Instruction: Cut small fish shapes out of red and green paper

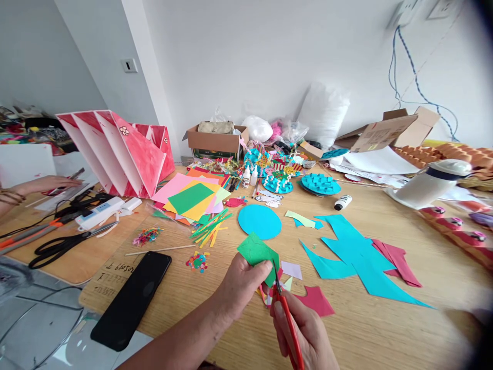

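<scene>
My left hand pinches a piece of green paper above the wooden table. My right hand is closed round red-handled scissors, whose blades meet the green paper's right edge. Small paper offcuts lie just beyond my hands, with a pink scrap to the right. A blue paper circle lies farther back.
Large blue cut-outs and red scraps lie right. A black phone lies left near black scissors. Coloured paper sheets, glue bottles, boxes and a red-and-white folded structure stand behind. Another person's hand rests far left.
</scene>
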A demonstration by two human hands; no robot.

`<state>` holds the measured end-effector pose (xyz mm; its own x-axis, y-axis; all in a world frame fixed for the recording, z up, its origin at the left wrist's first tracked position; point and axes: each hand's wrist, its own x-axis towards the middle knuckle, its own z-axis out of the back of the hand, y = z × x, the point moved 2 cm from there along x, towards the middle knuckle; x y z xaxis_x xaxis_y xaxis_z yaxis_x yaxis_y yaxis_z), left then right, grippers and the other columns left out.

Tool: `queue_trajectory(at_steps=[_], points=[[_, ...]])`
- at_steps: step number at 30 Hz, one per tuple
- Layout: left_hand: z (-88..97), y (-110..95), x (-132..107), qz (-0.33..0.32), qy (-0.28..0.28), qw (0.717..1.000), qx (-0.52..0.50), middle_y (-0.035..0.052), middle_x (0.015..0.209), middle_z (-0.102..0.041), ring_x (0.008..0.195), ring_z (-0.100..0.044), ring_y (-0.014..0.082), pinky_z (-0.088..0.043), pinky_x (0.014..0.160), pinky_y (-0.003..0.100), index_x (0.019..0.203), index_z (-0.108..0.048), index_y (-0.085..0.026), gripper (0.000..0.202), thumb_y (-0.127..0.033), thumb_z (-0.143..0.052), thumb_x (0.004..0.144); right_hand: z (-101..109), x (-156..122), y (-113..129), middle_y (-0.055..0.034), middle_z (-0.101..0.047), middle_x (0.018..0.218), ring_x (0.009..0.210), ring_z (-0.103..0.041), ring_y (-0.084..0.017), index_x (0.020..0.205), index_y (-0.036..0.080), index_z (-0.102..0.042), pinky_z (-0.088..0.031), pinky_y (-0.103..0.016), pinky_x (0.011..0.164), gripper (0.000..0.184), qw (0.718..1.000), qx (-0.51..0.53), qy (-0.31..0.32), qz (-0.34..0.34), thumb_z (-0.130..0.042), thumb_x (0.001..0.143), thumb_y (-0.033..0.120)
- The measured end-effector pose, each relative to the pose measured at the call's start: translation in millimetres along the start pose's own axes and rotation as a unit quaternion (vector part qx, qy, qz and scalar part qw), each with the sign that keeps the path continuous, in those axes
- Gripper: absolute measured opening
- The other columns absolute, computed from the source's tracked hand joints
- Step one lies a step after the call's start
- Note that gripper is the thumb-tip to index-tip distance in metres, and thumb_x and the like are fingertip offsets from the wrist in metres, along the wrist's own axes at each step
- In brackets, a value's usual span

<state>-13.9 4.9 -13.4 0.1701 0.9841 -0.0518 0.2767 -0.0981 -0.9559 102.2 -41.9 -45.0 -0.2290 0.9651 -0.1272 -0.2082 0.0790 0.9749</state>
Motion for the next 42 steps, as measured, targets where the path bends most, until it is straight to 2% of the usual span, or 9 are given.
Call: queue_trajectory(at_steps=[5, 9, 16, 22, 42], points=[[3.1, 1.0, 1.3, -0.02, -0.02, 1.0, 0.002, -0.0043, 0.054, -0.042, 0.052, -0.04, 0.0087, -0.035, 0.053, 0.021, 0.059, -0.043, -0.017, 0.023, -0.033, -0.053, 0.073, -1.1, 0.6, -1.6, 0.0054, -0.038, 0.051, 0.041, -0.037, -0.009, 0.064, 0.02, -0.045, -0.031, -0.019, 0.038, 0.043, 1.0, 0.003, 0.011, 0.013, -0.037, 0.083, 0.057], [3.8, -0.6, 1.3, -0.027, -0.018, 0.999, 0.021, -0.004, 0.054, -0.044, 0.052, -0.042, 0.009, -0.036, 0.054, 0.021, 0.061, -0.045, -0.017, 0.02, -0.031, -0.051, 0.074, -1.8, 0.7, -1.8, 0.0054, -0.038, 0.051, 0.04, -0.037, -0.009, 0.065, 0.019, -0.046, -0.032, -0.019, 0.037, 0.041, 1.0, 0.006, 0.016, 0.014, -0.038, 0.083, 0.055], [3.0, -1.1, -0.2, -0.01, 0.01, 1.0, 0.025, -0.0034, 0.054, -0.045, 0.052, -0.042, 0.0086, -0.035, 0.051, 0.02, 0.06, -0.049, -0.015, 0.019, -0.028, -0.05, 0.075, -0.6, -0.1, 0.1, 0.0059, -0.038, 0.049, 0.042, -0.038, -0.009, 0.064, 0.02, -0.043, -0.031, -0.019, 0.038, 0.042, 0.999, -0.009, 0.029, 0.015, -0.035, 0.085, 0.055], [1.1, -2.7, -0.1, -0.009, 0.005, 1.0, 0.021, -0.0035, 0.055, -0.045, 0.052, -0.044, 0.0083, -0.036, 0.051, 0.019, 0.061, -0.05, -0.015, 0.016, -0.025, -0.05, 0.074, 0.5, -1.8, 2.3, 0.0057, -0.037, 0.05, 0.043, -0.036, -0.009, 0.064, 0.02, -0.044, -0.029, -0.02, 0.038, 0.042, 1.0, -0.016, 0.011, 0.009, -0.035, 0.084, 0.056], [0.9, -6.2, -2.0, 0.012, 0.001, 1.0, -0.002, -0.0044, 0.054, -0.048, 0.05, -0.045, 0.0083, -0.036, 0.05, 0.02, 0.062, -0.05, -0.016, 0.011, -0.024, -0.052, 0.069, 5.0, -5.2, 2.8, 0.0056, -0.039, 0.047, 0.041, -0.037, -0.01, 0.066, 0.02, -0.045, -0.028, -0.021, 0.039, 0.045, 0.998, -0.059, 0.025, 0.002, -0.032, 0.084, 0.059]])
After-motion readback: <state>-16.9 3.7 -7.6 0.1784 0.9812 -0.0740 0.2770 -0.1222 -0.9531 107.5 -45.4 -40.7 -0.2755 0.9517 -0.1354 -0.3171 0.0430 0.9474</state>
